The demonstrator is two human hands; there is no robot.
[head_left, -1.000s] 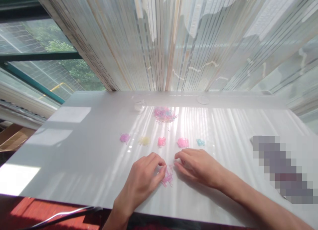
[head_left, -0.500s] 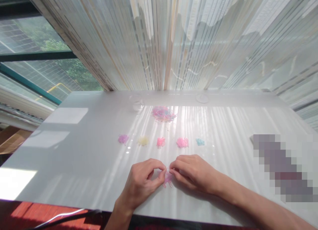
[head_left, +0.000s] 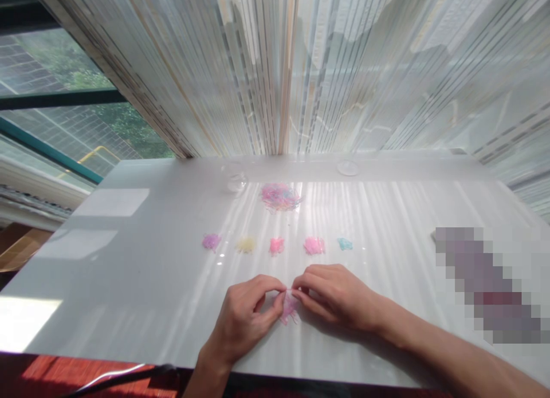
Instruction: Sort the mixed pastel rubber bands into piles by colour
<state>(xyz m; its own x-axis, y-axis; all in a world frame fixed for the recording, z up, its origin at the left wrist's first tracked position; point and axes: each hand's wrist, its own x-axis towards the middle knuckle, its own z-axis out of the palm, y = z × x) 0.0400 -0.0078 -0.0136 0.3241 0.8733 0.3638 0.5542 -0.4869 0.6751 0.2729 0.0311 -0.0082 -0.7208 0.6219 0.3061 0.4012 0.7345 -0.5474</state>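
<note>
My left hand (head_left: 253, 309) is closed in a pinch, thumb against forefinger. Facing it, my right hand (head_left: 335, 295) pinches too, its fingertips a small gap away. A thin pink rubber band seems to stretch between the two pinches, though it is tiny and partly hidden. Right below the fingertips lies a loose heap of pink-purple rubber bands (head_left: 289, 309). Beyond the hands runs a row of small piles: purple (head_left: 212, 241), yellow (head_left: 246, 245), coral pink (head_left: 277, 245), pink (head_left: 314, 245) and light blue (head_left: 345, 244).
A larger mixed-colour pile (head_left: 281, 196) sits farther back on the white table (head_left: 150, 295). Behind it stand a clear round container (head_left: 236, 181) and a clear disc, perhaps a lid (head_left: 347, 168). A pixelated object (head_left: 490, 289) lies at the right. Striped curtains (head_left: 275, 71) hang along the back.
My hands keep nearly the same pinching pose over the heap, with the right hand's fingers shifted slightly. The whole view has moved a little; the piles look unchanged.
</note>
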